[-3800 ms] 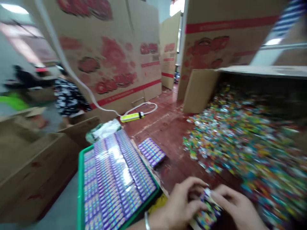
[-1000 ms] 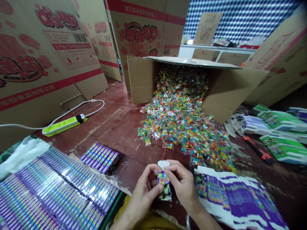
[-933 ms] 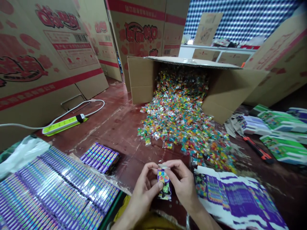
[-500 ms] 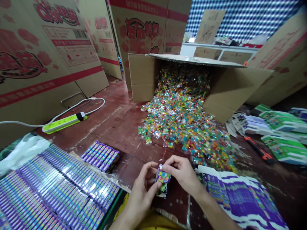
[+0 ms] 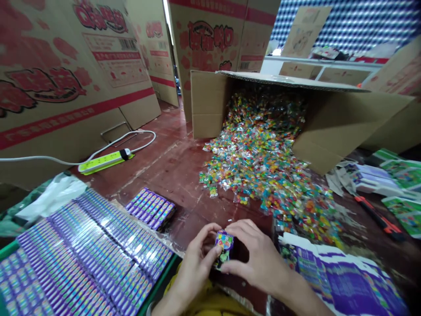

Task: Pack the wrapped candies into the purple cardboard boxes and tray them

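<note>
A small purple candy box [image 5: 224, 246] with a colourful printed front stands between my hands, just above the table's near edge. My left hand [image 5: 201, 254] grips it from the left, thumb across the front. My right hand [image 5: 255, 250] curves around its top and right side, with fingers behind the top and the thumb near the lower right corner. Its top looks closed. Flat purple cartons [image 5: 348, 276] lie stacked beside my right forearm. Beyond my hands spreads a heap of clear candy packets [image 5: 259, 162], spilling out of a cardboard box [image 5: 324, 127] on its side.
A green-edged tray [image 5: 161, 277] of packed purple boxes fills the lower left, and a small block of purple boxes [image 5: 150, 208] sits beside it. A power strip [image 5: 104, 162] lies at left. An orange-black cutter [image 5: 378, 217] and green cartons [image 5: 403, 210] are at right.
My right hand has gone from pinching the candy box's top flap to wrapping round its top and right side. The raised flap is down. The view has shifted left.
</note>
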`<state>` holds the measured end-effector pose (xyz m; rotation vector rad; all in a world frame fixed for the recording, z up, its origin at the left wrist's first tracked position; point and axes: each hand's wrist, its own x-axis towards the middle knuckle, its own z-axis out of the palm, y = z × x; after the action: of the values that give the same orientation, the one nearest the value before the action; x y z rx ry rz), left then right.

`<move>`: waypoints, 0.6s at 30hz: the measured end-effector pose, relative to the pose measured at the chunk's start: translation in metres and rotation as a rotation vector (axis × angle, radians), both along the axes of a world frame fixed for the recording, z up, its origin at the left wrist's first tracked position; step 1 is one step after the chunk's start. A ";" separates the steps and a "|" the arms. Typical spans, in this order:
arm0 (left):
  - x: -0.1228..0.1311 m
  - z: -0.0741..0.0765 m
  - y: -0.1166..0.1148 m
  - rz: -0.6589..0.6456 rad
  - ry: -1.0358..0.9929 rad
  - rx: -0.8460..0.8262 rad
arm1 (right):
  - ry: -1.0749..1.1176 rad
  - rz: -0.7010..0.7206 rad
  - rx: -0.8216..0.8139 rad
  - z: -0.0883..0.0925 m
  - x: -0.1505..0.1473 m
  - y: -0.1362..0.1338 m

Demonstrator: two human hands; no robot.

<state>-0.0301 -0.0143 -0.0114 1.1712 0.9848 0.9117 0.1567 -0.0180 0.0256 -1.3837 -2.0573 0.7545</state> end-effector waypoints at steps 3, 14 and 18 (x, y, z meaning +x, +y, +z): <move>-0.004 0.003 0.003 0.086 0.119 0.085 | -0.270 0.041 0.185 -0.005 -0.014 0.000; -0.099 0.040 0.036 0.457 0.734 0.308 | 0.001 0.055 0.138 -0.033 -0.102 0.035; -0.160 0.051 0.079 0.543 1.161 0.329 | 0.115 -0.032 0.039 -0.052 -0.132 0.047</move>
<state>-0.1900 0.0644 0.0394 1.8045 2.2246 0.7827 0.0250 0.0295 -0.0268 -1.3183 -1.9464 0.7588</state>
